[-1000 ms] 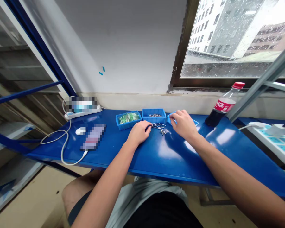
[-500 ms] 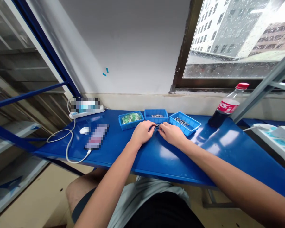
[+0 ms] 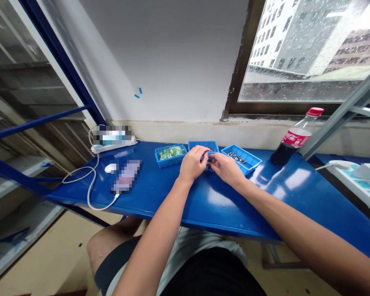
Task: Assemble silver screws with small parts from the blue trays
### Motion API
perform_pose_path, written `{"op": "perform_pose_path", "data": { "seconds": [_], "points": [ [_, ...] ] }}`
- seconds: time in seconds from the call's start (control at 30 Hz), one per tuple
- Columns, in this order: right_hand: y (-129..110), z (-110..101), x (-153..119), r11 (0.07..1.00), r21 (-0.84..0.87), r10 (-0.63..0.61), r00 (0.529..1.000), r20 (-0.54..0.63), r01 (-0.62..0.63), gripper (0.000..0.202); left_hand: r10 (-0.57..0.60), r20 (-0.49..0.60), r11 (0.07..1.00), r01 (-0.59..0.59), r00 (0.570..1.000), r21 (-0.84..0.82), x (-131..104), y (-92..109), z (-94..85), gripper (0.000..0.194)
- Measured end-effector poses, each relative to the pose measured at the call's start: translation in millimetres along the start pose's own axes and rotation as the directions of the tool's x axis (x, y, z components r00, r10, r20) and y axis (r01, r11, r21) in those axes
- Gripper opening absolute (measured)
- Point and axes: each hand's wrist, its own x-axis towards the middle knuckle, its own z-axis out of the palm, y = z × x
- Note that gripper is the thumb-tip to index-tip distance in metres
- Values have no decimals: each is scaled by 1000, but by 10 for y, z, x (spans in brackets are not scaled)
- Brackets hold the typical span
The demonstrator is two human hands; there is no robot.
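My left hand (image 3: 193, 163) and my right hand (image 3: 224, 167) meet just in front of the middle blue bin (image 3: 195, 144), fingers bent and closed. A small dark metallic piece shows between the fingertips, too small to name. The middle bin is partly covered by my hands. To its left is a blue bin (image 3: 162, 164) with green and white small packets (image 3: 172, 152). At its right stands a tilted blue bin (image 3: 252, 163) holding small metal parts (image 3: 237, 158).
A cola bottle (image 3: 296, 137) stands at the back right of the blue table (image 3: 160, 193). Left are a phone (image 3: 128, 174) with a white cable (image 3: 91, 197), a white round object (image 3: 110, 168) and a power strip (image 3: 120, 144). Another power strip (image 3: 357, 179) is far right.
Both hands have moved slightly up and to the right, closer together, and now cover more of the middle bin. The bins and bottle stay in place.
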Motion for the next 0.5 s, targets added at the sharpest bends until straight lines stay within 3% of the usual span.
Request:
{"op": "perform_pose_path", "data": {
  "seconds": [0.1, 0.17, 0.33, 0.5],
  "points": [
    [7, 6, -7, 975, 221, 34, 983, -179, 7, 29, -34, -14, 999, 34, 999, -9, -146, -71, -27, 25],
    [16, 14, -6, 973, 230, 47, 978, -205, 2, 25, -46, 43, 999, 46, 998, 0, -201, -116, -37, 24],
    [77, 46, -18, 999, 5, -39, 999, -27, 39, 17, -93, 132, 996, 91, 987, 27, -213, -199, -22, 22],
    [100, 76, -25, 994, -50, -90, 994, 61, 93, 19, -142, 148, 989, 146, 979, -12, -203, -186, -43, 23]
  ]
}}
